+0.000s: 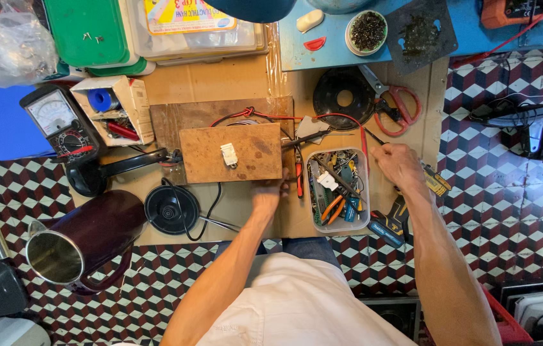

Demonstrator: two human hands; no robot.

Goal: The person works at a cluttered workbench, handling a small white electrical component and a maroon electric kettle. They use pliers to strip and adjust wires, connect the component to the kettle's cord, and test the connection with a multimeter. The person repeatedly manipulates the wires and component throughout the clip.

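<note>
Two hands at a cluttered tabletop (pixel 239 80)

The left hand (pixel 268 195) rests with fingers curled on the near edge of a wooden board (pixel 230 154). The right hand (pixel 400 165) is closed round a thin probe (pixel 374 138), just right of a tool tray (pixel 339 189); a kettle (pixel 82 240) lies far left.

dark maroon kettle (pixel 85 240), red-handled scissors (pixel 400 106), green lid (pixel 89 31), blue tray (pixel 374 48), brown wooden board (pixel 230 152), floor (pixel 509 211) in maroon, white and black cube pattern, red wire (pixel 323 117)
</note>
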